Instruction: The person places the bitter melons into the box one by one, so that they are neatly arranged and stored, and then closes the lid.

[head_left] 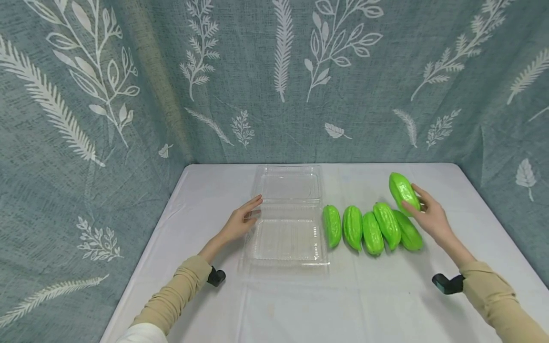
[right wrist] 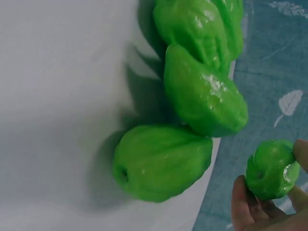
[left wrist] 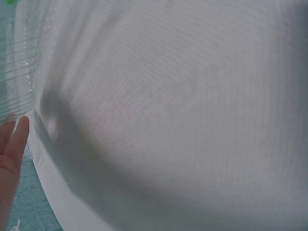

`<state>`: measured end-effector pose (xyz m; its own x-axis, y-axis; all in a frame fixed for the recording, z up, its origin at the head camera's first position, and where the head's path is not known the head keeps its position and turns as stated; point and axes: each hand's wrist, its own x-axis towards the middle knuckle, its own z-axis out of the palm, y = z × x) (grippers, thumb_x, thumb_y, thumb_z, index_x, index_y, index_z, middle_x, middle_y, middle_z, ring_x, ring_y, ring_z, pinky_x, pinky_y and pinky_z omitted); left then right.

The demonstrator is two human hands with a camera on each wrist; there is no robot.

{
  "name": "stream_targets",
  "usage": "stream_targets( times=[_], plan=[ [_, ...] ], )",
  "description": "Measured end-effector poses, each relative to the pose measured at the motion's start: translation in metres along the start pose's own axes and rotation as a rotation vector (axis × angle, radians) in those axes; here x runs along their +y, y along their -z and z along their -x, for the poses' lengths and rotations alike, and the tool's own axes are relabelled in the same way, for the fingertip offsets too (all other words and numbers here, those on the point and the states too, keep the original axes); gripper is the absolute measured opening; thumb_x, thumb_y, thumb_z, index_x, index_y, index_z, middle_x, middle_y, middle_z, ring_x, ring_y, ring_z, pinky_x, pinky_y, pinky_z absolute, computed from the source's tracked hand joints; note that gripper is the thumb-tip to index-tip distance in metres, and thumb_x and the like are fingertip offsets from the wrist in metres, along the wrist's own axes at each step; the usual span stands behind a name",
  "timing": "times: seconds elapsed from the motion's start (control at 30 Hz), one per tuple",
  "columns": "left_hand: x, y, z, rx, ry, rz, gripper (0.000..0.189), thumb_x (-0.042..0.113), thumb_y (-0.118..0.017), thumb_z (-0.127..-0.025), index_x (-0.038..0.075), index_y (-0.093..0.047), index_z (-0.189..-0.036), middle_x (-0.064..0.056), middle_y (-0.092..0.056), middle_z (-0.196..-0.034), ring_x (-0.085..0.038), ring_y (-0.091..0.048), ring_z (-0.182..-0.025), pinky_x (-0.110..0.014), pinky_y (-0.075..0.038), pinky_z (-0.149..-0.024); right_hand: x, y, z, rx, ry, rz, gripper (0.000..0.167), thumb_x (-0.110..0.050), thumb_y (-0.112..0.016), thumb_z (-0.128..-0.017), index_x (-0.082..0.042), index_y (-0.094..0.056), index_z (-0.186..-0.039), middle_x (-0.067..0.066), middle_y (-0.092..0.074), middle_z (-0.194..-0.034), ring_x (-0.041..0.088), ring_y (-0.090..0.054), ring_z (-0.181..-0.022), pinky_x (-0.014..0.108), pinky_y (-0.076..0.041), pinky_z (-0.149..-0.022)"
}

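Note:
A glossy green bitter melon [head_left: 402,191] is held by my right hand [head_left: 429,214] above the table's right side, thumb on one side and fingers on the other. The right wrist view also shows that held bitter melon [right wrist: 272,168] end-on. Several more bitter melons [head_left: 352,228] lie side by side on the table, left of and below this hand. A clear plastic clamshell box [head_left: 285,238] stands to their left, its lid [head_left: 291,185] folded back. At the box's left edge, near the hinge, is my left hand [head_left: 240,221], fingers extended; whether it touches the plastic I cannot tell.
A white cloth [head_left: 300,305] covers the table. Blue-green curtains with white leaf prints [head_left: 257,81] hang behind it and at both sides. The leftmost bitter melon [head_left: 332,226] lies right against or very near the box's right edge.

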<state>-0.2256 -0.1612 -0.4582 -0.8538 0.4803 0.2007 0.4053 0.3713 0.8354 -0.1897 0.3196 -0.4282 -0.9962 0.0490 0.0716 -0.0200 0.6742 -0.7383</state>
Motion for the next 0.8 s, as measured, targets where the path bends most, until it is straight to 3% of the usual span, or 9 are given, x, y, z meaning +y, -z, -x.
stream_targets(
  times=[0.27,0.6,0.8],
  plan=[
    [0.000,-0.001,0.000,0.008,-0.008,-0.005,0.053,-0.020,-0.044,-0.084,-0.019,-0.035,-0.136,-0.034,-0.025,-0.149,-0.051,-0.049,-0.119,-0.053,-0.044,-0.099,-0.017,-0.010,0.000,-0.044,-0.011,-0.039,0.070,-0.036,-0.048,-0.098,-0.004,-0.017,-0.151,0.039,-0.034,-0.140,0.054,-0.044,-0.120,0.061,-0.045,-0.095],
    [-0.032,-0.006,-0.004,0.025,0.020,-0.015,0.056,-0.017,-0.046,-0.086,-0.010,-0.037,-0.140,-0.022,-0.026,-0.154,-0.044,-0.051,-0.123,-0.046,-0.046,-0.101,-0.037,-0.025,-0.004,-0.095,0.020,-0.098,0.069,-0.033,-0.050,-0.098,-0.004,-0.018,-0.151,0.034,-0.031,-0.146,0.052,-0.040,-0.126,0.060,-0.042,-0.101],
    [-0.001,-0.002,0.000,0.022,0.020,-0.007,0.053,-0.020,-0.045,-0.085,-0.016,-0.036,-0.137,-0.031,-0.026,-0.150,-0.051,-0.049,-0.120,-0.054,-0.044,-0.101,-0.048,-0.035,-0.005,-0.119,0.025,-0.128,0.069,-0.033,-0.051,-0.097,-0.005,-0.019,-0.151,0.032,-0.031,-0.147,0.050,-0.041,-0.127,0.058,-0.043,-0.100]
  ],
)
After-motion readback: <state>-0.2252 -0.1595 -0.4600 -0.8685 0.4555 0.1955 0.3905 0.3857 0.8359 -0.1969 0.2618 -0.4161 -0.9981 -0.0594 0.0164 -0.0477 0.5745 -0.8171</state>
